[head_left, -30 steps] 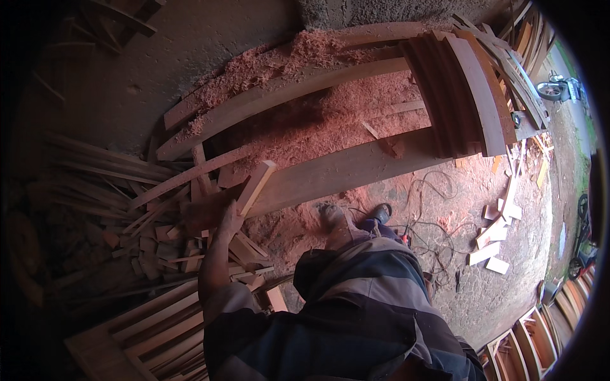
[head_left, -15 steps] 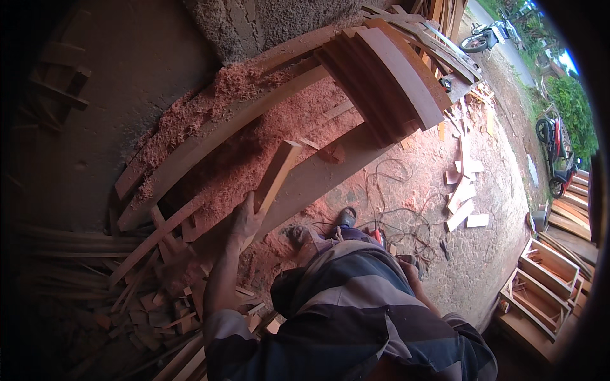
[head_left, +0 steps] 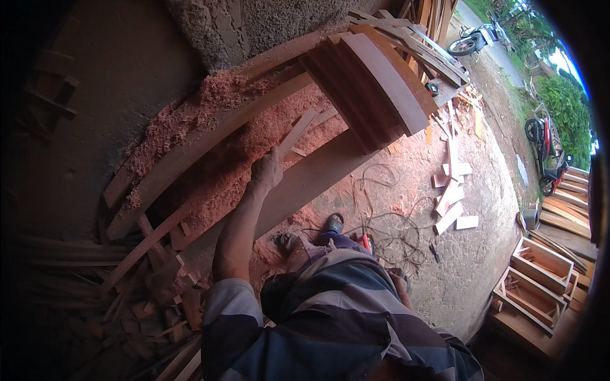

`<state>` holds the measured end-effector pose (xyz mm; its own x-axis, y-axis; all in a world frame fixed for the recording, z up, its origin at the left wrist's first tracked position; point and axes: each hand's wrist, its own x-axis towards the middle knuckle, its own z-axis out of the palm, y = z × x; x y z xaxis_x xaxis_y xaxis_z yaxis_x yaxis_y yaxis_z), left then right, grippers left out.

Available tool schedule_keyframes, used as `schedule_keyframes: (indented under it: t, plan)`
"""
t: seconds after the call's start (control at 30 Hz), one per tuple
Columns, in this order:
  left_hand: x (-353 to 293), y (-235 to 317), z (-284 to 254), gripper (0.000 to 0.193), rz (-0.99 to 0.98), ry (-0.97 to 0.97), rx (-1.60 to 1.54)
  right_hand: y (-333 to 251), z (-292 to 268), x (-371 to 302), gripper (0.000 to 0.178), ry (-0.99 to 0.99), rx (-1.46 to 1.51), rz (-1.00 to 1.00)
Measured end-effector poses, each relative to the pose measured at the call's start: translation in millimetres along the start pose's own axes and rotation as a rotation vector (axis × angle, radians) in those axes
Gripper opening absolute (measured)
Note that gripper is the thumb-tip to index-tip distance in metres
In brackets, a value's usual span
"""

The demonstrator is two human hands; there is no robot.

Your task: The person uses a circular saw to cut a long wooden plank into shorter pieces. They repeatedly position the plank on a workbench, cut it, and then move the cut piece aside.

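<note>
Two motorcycles (head_left: 478, 39) stand outside, any lettering on them too small to read. The grip of the left hand (head_left: 267, 170) is closed around the near end of a narrow wooden piece (head_left: 297, 130), which slants over pink shavings (head_left: 219, 95) between two long planks (head_left: 318, 174), left of the stacked curved boards (head_left: 375, 82); the right hand (head_left: 399, 280) is partly hidden beside the striped shirt (head_left: 346, 295), so its grip cannot be told.

Shirt (head_left: 356, 298): broad curving bands of near-black, slate blue and pale grey
Left sleeve (head_left: 236, 303): short, pale grey at its lower end, dark blue above
Trousers (head_left: 343, 240): purplish-blue
Sandals (head_left: 333, 222): dark grey
Left hand (head_left: 267, 170): bare
</note>
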<state>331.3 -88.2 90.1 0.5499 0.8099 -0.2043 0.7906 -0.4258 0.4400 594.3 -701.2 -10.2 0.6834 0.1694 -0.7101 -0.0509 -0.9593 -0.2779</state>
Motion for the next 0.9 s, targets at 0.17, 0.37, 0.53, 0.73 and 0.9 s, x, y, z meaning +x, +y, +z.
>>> schedule_keyframes:
  t: [0.17,0.37,0.53,0.73,0.9]
  plan:
    - [-65,-74,-18,0.040,-0.231,0.253,-0.219,-43,-12,-39,0.031,0.055,0.430,-0.073]
    - [-188,-115,2,0.052,-0.537,0.596,-0.747,-125,-58,-93,0.040,-0.044,0.692,-0.185]
    - [-255,-129,16,0.055,-0.780,0.764,-0.745,-205,-87,-158,0.043,-0.148,0.514,-0.325]
    - [-312,-132,38,0.069,-1.042,0.735,-0.461,-306,-92,-243,0.046,-0.317,0.419,-0.650]
    - [-308,-134,79,0.067,-1.068,0.894,-0.472,-380,-69,-282,0.049,-0.497,0.301,-0.829]
